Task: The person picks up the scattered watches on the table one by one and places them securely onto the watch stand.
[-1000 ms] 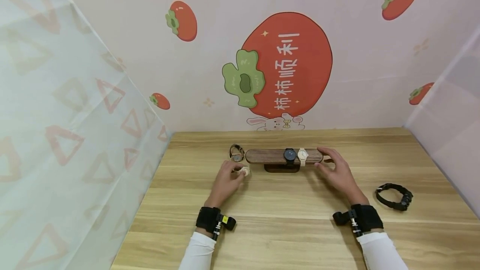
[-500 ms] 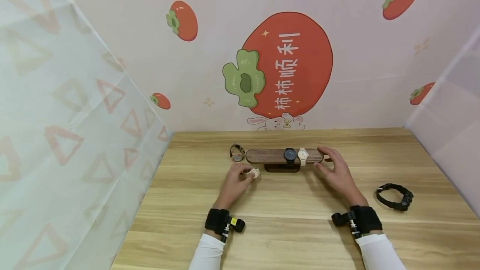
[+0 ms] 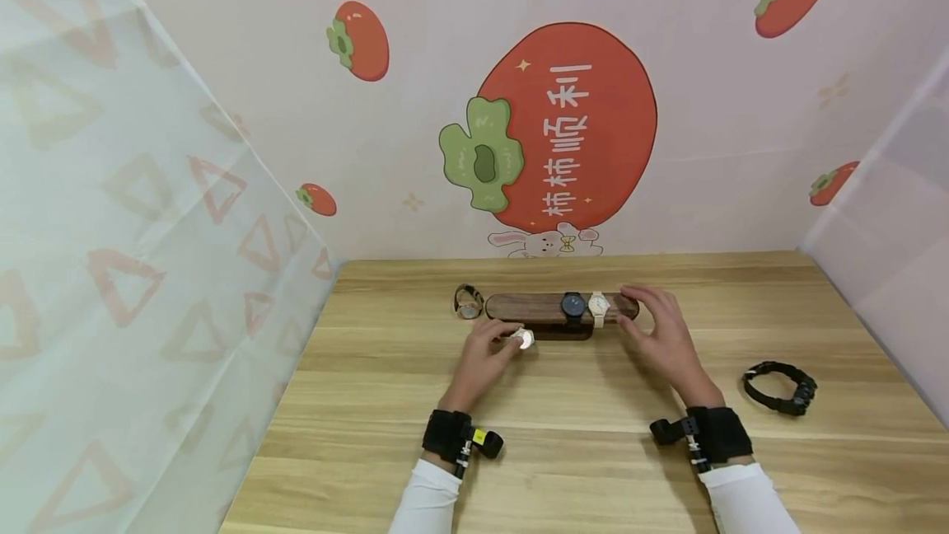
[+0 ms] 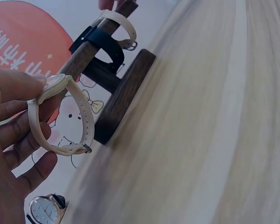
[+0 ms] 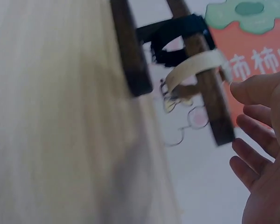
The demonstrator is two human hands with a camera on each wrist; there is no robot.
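My left hand point(image 3: 480, 365) pinches a cream wristwatch point(image 3: 525, 339) by its case, just in front of the left half of a dark wooden watch stand point(image 3: 522, 307). In the left wrist view that watch's strap point(image 4: 87, 119) is buckled into a loop. On the stand's bar, right of its middle, sit a black wristwatch point(image 3: 573, 305) and a second cream wristwatch point(image 3: 598, 303), side by side. My right hand point(image 3: 667, 344) is at the bar's right end, thumb in front and fingers behind; in the right wrist view its fingers point(image 5: 252, 156) are loosely spread and do not grip the bar.
Left of the stand, a wristwatch point(image 3: 468, 303) with a rose-gold case and dark strap stands on its side. A chunky black wristwatch point(image 3: 780, 390) lies right of my right arm. Behind the wooden table point(image 3: 578, 476) rises a printed wall point(image 3: 712, 188).
My left hand has carried the cream wristwatch rightward, from the stand's left end to in front of its bar. My right hand has shifted slightly left at the bar's end.
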